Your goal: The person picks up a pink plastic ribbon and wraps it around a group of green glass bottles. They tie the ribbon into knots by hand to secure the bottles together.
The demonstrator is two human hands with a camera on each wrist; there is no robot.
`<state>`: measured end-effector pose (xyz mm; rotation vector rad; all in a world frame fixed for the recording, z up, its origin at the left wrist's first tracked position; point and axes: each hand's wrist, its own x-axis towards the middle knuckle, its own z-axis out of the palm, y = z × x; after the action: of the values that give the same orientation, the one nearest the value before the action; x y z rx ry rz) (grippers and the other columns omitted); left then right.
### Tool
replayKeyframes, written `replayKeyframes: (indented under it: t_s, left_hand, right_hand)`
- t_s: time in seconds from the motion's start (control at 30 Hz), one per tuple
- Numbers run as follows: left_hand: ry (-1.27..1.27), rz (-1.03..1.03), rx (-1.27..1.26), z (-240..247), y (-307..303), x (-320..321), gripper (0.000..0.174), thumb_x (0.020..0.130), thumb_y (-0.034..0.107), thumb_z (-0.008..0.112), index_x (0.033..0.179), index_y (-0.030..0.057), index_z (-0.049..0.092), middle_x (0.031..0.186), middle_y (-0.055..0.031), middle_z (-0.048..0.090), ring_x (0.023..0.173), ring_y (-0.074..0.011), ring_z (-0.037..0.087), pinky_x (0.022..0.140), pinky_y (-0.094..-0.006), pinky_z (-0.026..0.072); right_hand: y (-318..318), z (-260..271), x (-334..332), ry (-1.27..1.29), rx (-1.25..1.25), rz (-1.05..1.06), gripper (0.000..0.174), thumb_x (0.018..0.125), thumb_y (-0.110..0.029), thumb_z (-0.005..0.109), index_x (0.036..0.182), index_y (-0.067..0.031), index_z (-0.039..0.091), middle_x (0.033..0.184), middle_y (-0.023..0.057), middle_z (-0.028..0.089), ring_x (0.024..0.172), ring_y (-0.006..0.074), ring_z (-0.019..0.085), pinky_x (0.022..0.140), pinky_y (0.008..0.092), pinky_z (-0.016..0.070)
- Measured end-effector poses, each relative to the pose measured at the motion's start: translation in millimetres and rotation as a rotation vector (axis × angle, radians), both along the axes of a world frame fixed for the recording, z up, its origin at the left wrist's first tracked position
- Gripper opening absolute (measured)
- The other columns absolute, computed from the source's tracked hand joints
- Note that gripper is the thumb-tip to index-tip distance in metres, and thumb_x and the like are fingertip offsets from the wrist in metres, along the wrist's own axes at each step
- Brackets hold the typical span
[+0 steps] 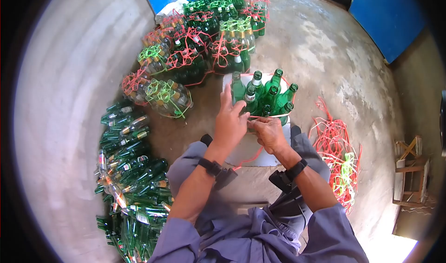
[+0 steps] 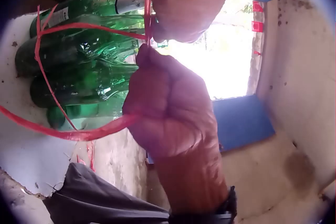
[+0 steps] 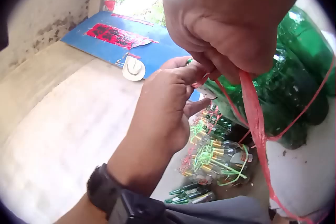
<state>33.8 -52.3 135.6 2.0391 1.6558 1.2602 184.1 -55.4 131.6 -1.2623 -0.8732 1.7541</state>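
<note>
In the head view, green bottles point(image 1: 275, 82) are standing on the table point(image 1: 255, 154), while the left hand point(image 1: 231, 123) and right hand point(image 1: 271, 133) are pinching red twine point(image 1: 249, 160) between their fingers. In the left wrist view, twine is already encircling the bottles. In the right wrist view, a loose length is hanging; fastening seems unfinished.

A storeroom or simple workshop, judging by the bundled bottles point(image 1: 188, 70), heaped bottles point(image 1: 132, 170) and worn floor point(image 1: 320, 53).

The head view looked down over the grip point(image 1: 251, 121); close-up wrist views faced across it, all sharing the green bottles point(image 1: 269, 99).
</note>
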Motion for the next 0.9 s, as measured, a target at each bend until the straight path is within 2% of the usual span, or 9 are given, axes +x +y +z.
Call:
replayKeyframes:
  t_s: [0.23,0.3,0.33,0.4,0.43,0.5,0.63,0.73,0.9]
  left_hand:
    - [0.058,-0.013,0.011,4.2,-0.1,-4.0,0.028,0.077,0.007,0.076,0.102,0.0061,0.063,0.155,-0.0243,0.033,0.134,-0.0491,0.042,0.095,-0.0466,0.0519]
    - [0.12,0.003,0.035,4.7,-0.7,-5.5,0.029,0.076,0.009,0.077,0.102,0.0069,0.064,0.154,-0.0245,0.035,0.132,-0.0488,0.045,0.095,-0.0471,0.0513]
    - [0.186,0.021,0.058,5.2,-0.7,-6.5,0.03,0.076,0.011,0.078,0.102,0.0076,0.064,0.153,-0.0246,0.037,0.129,-0.0486,0.048,0.095,-0.0476,0.0507]
    - [0.197,0.027,0.074,5.9,-0.4,-7.5,0.03,0.075,0.013,0.078,0.102,0.0082,0.065,0.152,-0.0248,0.038,0.127,-0.0485,0.05,0.096,-0.0477,0.0501]
    - [0.215,0.035,0.085,5.6,-0.4,-8.0,0.031,0.075,0.015,0.079,0.102,0.0087,0.065,0.151,-0.025,0.039,0.125,-0.0484,0.051,0.096,-0.0477,0.0495]
    - [0.197,0.034,0.087,4.7,-0.4,-8.3,0.032,0.073,0.014,0.079,0.102,0.0084,0.065,0.15,-0.0253,0.04,0.127,-0.0464,0.049,0.096,-0.048,0.0482]
    - [0.235,0.037,0.083,6.4,-1.3,-10.5,0.031,0.075,0.017,0.079,0.104,0.0102,0.067,0.15,-0.0248,0.041,0.127,-0.045,0.051,0.092,-0.0455,0.05]
    - [0.263,0.049,0.091,5.8,-1.2,-11.7,0.032,0.076,0.02,0.079,0.105,0.011,0.068,0.15,-0.0246,0.042,0.127,-0.0427,0.052,0.09,-0.0444,0.0495]
    - [0.279,0.048,0.075,3.9,-1.2,-12.5,0.032,0.077,0.023,0.078,0.105,0.0115,0.067,0.15,-0.0243,0.041,0.13,-0.0422,0.048,0.093,-0.0481,0.0458]
  right_hand:
    - [2.6,-6.8,8.5,-0.161,0.14,0.056,0.014,0.087,-0.01,0.067,0.085,0.0031,0.071,0.057,-0.0041,0.051,0.043,0.005,0.04,0.039,0.0252,0.0277]
    - [4.6,-16.9,10.2,-0.427,0.564,0.072,0.015,0.087,-0.011,0.066,0.082,0.0033,0.071,0.058,0.0007,0.057,0.05,0.0076,0.048,0.045,0.0279,0.0379]
    - [2.4,-12.6,11.2,-0.435,0.566,0.072,0.015,0.087,-0.011,0.066,0.082,0.0033,0.071,0.058,0.0007,0.057,0.05,0.0076,0.048,0.045,0.0279,0.0379]
    - [-2.7,2.3,12.3,-0.658,0.712,0.017,0.015,0.084,-0.009,0.063,0.078,0.004,0.067,0.066,0.0221,0.06,0.057,0.0321,0.063,0.054,0.0406,0.047]
    - [-4.3,5.9,12.6,-0.665,0.717,0.022,0.015,0.084,-0.009,0.063,0.078,0.004,0.067,0.066,0.0221,0.06,0.057,0.0321,0.063,0.054,0.0406,0.047]
    - [-7.2,10.7,13.5,-0.775,0.82,-0.022,0.017,0.086,-0.008,0.062,0.073,0.0033,0.062,0.071,0.0242,0.063,0.068,0.0432,0.063,0.057,0.045,0.0487]
    - [-1.4,17.8,20.4,-0.881,0.848,-0.033,0.019,0.087,-0.008,0.062,0.071,0.0014,0.058,0.071,0.0239,0.062,0.07,0.0442,0.063,0.059,0.0475,0.0494]
    - [4.9,20.8,23.2,-1.006,0.932,-0.028,0.011,0.088,-0.009,0.066,0.083,-0.0001,0.066,0.075,0.0222,0.065,0.069,0.0386,0.067,0.058,0.0403,0.0512]
    - [12.6,34.4,23.0,-1.024,1.035,-0.022,0.018,0.088,-0.01,0.064,0.076,-0.0007,0.056,0.073,0.0238,0.063,0.068,0.0449,0.061,0.059,0.0513,0.0482]
